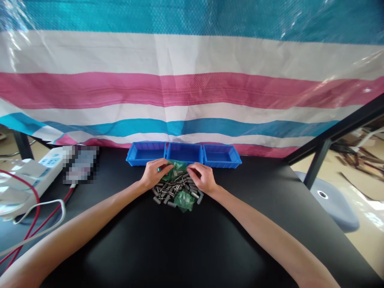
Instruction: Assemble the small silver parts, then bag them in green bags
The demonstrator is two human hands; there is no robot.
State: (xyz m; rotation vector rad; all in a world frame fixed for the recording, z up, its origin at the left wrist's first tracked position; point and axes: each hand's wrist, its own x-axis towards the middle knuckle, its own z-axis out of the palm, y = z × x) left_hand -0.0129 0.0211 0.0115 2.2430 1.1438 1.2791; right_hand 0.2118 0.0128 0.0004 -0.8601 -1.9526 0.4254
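Observation:
A green plastic bag [177, 166] is stretched between my two hands, just above a heap of metal parts. My left hand [154, 173] pinches its left side, and my right hand [203, 177] grips the right side with thumb and fingers together. Under them spreads the pile of small grey cylinders and thin metal pins [172, 188]. A second green plastic bag [184, 200] lies crumpled on the pile's near edge. Behind my hands stand three blue bins in a row: the left bin [147, 155], the middle bin [184, 153] and the right bin [221, 156].
On the black table [168, 248], a white power strip [54, 160] with plugged-in adapters sits at the left, beside a blurred-out device [81, 164]. Red and white cables [37, 204] trail there. A striped plastic sheet [192, 92] hangs behind. A grey stool [333, 204] stands at the right.

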